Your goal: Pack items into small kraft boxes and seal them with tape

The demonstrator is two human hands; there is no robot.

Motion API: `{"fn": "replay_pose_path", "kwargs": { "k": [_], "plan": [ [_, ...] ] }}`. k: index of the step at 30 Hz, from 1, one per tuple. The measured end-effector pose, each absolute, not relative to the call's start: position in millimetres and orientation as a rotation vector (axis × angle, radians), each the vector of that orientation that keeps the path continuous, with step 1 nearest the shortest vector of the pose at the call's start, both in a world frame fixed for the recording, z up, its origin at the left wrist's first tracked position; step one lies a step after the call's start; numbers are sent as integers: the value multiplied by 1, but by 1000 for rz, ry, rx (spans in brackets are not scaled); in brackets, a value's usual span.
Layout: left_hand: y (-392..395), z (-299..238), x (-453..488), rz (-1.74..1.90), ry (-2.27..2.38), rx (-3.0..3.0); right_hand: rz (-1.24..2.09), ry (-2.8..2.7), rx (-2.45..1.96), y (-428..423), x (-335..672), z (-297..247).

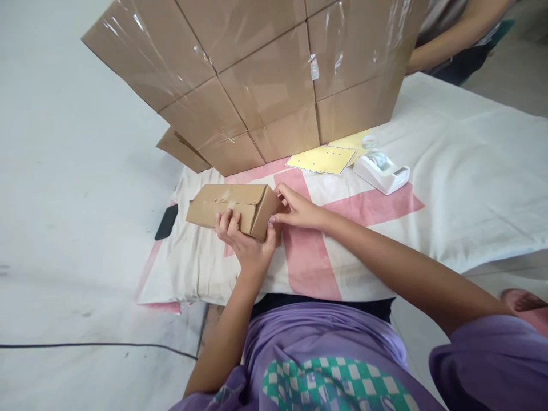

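A small brown cardboard box (222, 206) lies tilted in my hands above the cloth, with clear tape across its top seam. My left hand (246, 240) grips the near side, fingers on the top and thumb at the right end. At that same end, my right hand (299, 210) has its thumb and bent fingers closed on the box's edge. Part of those fingertips is hidden behind the box end. Beyond it stands a large wall of brown cardboard boxes (269, 85) joined with clear tape.
A white tape dispenser (385, 174) sits at the right beside yellow paper sheets (323, 160). A black phone (166, 221) lies at the left edge of the pink and white cloth (359, 257). Another person's arm (454, 37) reaches behind the box wall. A black cable (103, 345) runs at left.
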State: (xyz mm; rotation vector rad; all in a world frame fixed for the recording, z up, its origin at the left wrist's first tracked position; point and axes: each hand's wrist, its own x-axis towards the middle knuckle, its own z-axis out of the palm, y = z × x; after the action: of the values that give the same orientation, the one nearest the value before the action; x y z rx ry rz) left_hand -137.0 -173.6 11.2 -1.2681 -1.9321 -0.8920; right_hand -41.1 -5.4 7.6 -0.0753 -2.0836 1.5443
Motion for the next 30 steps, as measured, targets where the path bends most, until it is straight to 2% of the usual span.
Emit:
{"fn": "replay_pose_path", "kwargs": {
  "k": [23, 30],
  "plan": [
    [-179, 10, -137, -927, -1873, -1355, 1667, -2040, -69, -2, -42, 3],
    [-177, 10, -136, -893, -1894, -1324, 1461, -2110, -28, -3, -41, 4]
  ]
}}
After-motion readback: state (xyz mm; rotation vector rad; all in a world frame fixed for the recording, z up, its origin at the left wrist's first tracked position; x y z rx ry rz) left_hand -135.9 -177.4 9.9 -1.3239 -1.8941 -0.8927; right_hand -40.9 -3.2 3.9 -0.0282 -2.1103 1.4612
